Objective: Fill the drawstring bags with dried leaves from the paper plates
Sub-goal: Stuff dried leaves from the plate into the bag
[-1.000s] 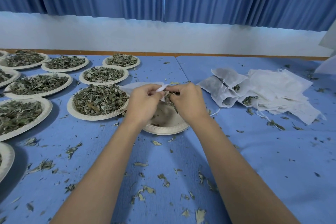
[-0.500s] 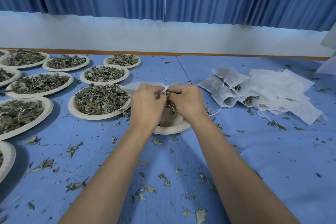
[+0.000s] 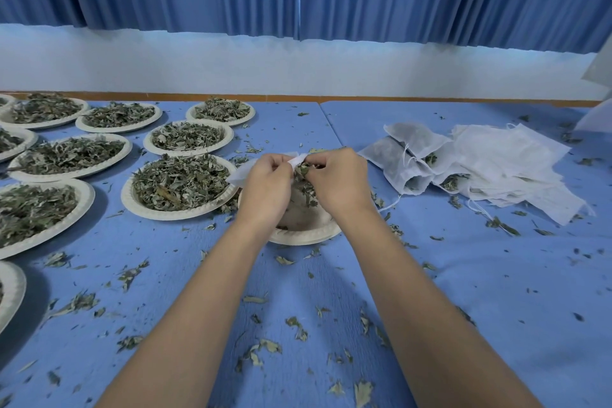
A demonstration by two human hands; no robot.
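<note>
Your left hand (image 3: 265,187) pinches the drawstring bag (image 3: 240,174) as your right hand (image 3: 341,182), gripping dried leaves (image 3: 303,174), has moved in against its fingers (image 3: 280,169), above the nearly emptied paper plate (image 3: 298,237).

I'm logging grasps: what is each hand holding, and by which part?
The left hand pinches a drawstring bag at its open rim; the right hand grips a clump of dried leaves at the bag's mouth.

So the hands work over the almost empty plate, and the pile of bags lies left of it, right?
No. The head view shows the pile of bags right of the almost empty plate, not left. The left hand and right hand do work over that plate.
</note>
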